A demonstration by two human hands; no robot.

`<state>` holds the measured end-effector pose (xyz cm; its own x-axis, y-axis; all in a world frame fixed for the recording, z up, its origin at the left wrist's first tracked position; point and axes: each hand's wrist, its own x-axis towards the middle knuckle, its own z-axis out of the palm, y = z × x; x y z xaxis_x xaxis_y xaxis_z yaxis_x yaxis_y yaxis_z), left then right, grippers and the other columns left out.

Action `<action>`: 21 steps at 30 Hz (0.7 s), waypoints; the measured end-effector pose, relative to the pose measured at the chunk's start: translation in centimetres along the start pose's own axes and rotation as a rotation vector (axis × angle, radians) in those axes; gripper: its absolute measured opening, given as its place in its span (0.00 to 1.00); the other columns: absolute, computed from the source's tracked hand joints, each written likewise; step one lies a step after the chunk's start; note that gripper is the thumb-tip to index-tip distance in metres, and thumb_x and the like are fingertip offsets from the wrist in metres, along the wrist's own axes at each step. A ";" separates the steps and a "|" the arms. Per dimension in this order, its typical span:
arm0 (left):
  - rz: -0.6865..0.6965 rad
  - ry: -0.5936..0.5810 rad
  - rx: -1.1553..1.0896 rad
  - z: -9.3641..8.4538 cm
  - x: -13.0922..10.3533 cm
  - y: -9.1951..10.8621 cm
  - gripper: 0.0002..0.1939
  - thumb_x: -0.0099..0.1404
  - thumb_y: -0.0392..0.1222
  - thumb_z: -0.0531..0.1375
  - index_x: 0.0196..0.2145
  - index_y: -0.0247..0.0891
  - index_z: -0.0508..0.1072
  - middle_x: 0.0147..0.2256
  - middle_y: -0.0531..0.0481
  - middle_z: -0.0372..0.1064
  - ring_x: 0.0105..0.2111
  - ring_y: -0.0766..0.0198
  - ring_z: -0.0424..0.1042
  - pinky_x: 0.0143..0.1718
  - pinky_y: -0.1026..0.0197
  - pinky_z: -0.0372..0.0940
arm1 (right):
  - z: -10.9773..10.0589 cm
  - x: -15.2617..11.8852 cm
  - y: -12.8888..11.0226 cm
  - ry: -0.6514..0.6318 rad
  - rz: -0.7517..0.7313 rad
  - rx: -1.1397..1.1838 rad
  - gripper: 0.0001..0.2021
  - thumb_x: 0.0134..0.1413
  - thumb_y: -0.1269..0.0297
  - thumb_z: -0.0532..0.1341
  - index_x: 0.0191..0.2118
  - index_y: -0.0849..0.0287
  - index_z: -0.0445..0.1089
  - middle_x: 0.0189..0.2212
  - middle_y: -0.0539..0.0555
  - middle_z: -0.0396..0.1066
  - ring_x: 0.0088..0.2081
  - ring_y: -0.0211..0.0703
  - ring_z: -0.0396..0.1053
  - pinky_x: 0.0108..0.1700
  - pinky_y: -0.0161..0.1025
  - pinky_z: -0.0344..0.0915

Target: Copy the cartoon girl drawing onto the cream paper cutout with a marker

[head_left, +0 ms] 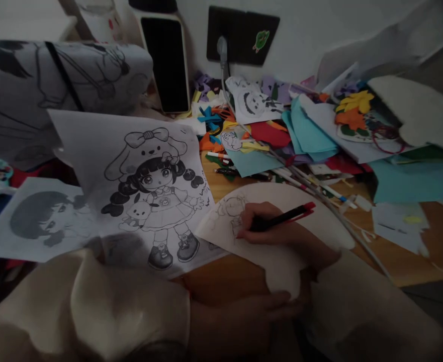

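1. The right hand (281, 244) grasped a black-and-red pen (283, 217), its fingers curled around the barrel; the red end slanted up toward the right.
2. Beneath those fingers lay a fan-shaped white sheet (312, 208), spreading beyond them to the far side and to the right, its narrow handle (281, 281) pointing near.
3. The fingertips were at a faint sketch (225, 213) on the sheet's left part, the lines showing just left of them and beyond.
4. The left hand (259, 314) reached in from the near left, its fingers by the handle's near end; whether they pinched it or merely rested there could not be told.
5. Left of the right hand lay a printed drawing (164, 201) of a girl in a dog-eared hat, its right edge meeting the sheet's left edge.
6. Farther left was a portrait print (48, 221), partly overlapped by that drawing.
7. Beyond the sheet were teal papers (312, 130) and coloured scraps (209, 118); a grey cable (357, 241) ran along its right side.
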<state>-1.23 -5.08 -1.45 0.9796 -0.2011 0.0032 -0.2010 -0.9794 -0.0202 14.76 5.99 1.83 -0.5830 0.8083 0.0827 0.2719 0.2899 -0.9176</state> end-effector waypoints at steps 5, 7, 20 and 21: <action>-0.003 0.013 -0.001 0.1 0.2 0.1 0.05 0.51 0.49 0.59 0.22 0.54 0.75 0.45 0.68 0.69 0.64 0.57 0.40 0.67 0.48 0.34 | 0.3 0.1 0.5 -0.059 -0.080 0.022 0.14 0.52 0.66 0.61 0.20 0.61 0.58 0.19 0.48 0.62 0.23 0.33 0.61 0.26 0.31 0.58; -0.008 0.016 0.014 0.2 0.2 0.1 0.06 0.51 0.49 0.58 0.22 0.53 0.75 0.46 0.68 0.68 0.64 0.57 0.40 0.67 0.49 0.35 | 0.3 0.0 0.6 -0.060 -0.081 0.027 0.15 0.53 0.66 0.60 0.19 0.61 0.57 0.18 0.48 0.62 0.22 0.32 0.61 0.25 0.31 0.58; 0.008 0.042 -0.018 0.9 0.2 0.3 0.04 0.49 0.48 0.60 0.22 0.51 0.75 0.42 0.65 0.70 0.64 0.56 0.43 0.66 0.48 0.35 | 0.5 -0.1 0.9 -0.079 -0.102 -0.030 0.15 0.53 0.64 0.60 0.20 0.61 0.58 0.19 0.49 0.63 0.23 0.33 0.62 0.26 0.31 0.58; 0.008 0.042 -0.020 0.9 0.2 0.3 0.04 0.50 0.47 0.60 0.23 0.52 0.75 0.42 0.66 0.70 0.64 0.56 0.43 0.66 0.48 0.34 | 0.5 -0.1 0.9 -0.080 -0.104 -0.029 0.15 0.54 0.65 0.59 0.19 0.60 0.57 0.19 0.49 0.63 0.23 0.33 0.62 0.26 0.31 0.58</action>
<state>-1.12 -5.40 -2.35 0.9769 -0.2089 0.0453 -0.2091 -0.9779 0.0001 14.64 5.94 0.77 -0.6684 0.7297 0.1443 0.2283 0.3859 -0.8939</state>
